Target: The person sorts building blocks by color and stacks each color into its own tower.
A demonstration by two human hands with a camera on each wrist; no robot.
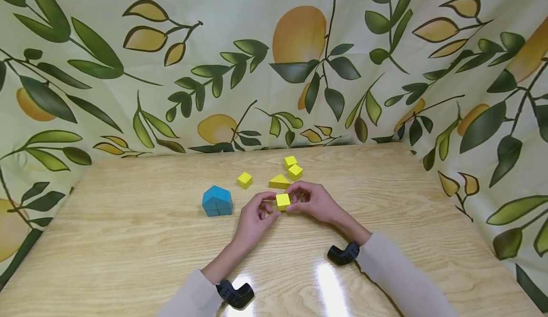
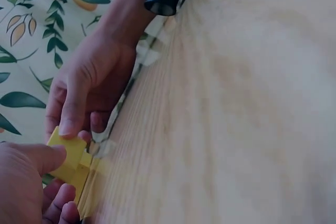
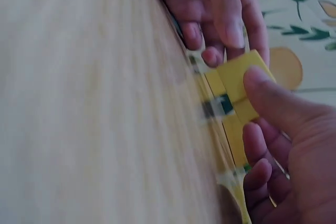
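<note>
Between my two hands is a yellow cube block (image 1: 282, 202), just above or on the wooden table. My left hand (image 1: 252, 222) pinches it from the left with thumb and fingers. From the other side my right hand (image 1: 314, 203) also pinches it, and in the right wrist view its thumb presses on a face of the yellow cube block (image 3: 239, 74). The left wrist view shows both thumbs on the yellow cube block (image 2: 65, 156). Just behind the hands lies a yellow triangular block (image 1: 279, 182).
Two yellow cubes (image 1: 295, 172) touch or nearly touch behind the triangle. Another yellow cube (image 1: 245, 180) stands to their left. Left of my hands is a blue house-shaped stack (image 1: 217, 201) of fitted blocks. A leaf-and-fruit patterned cloth (image 1: 239, 84) borders the wooden table (image 1: 141, 241).
</note>
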